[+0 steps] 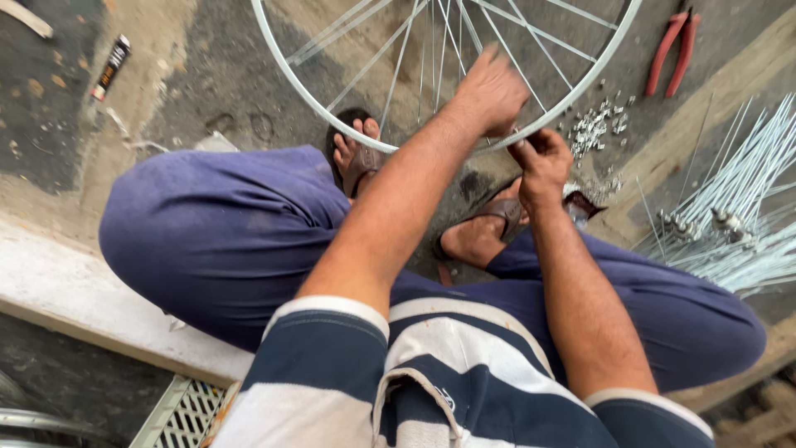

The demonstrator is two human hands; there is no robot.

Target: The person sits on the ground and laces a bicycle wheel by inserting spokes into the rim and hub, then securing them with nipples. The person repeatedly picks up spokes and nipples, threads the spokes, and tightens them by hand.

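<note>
A white bicycle wheel rim (pixel 286 68) with thin metal spokes (pixel 398 58) lies flat on the ground in front of me. My left hand (pixel 491 90) reaches over the near edge of the rim and closes on the rim and a spoke there. My right hand (pixel 543 166) is just outside the rim, fingers pinched on something small at the rim's edge; what it pinches is hidden. My legs in blue trousers and my sandalled feet (pixel 355 153) are folded under the rim's near side.
A pile of small metal spoke nipples (pixel 595 124) lies right of the rim. Red-handled pliers (pixel 673 51) lie at the top right. A bundle of loose spokes (pixel 738 216) lies at the right. A small dark tube (pixel 110 66) lies at the top left.
</note>
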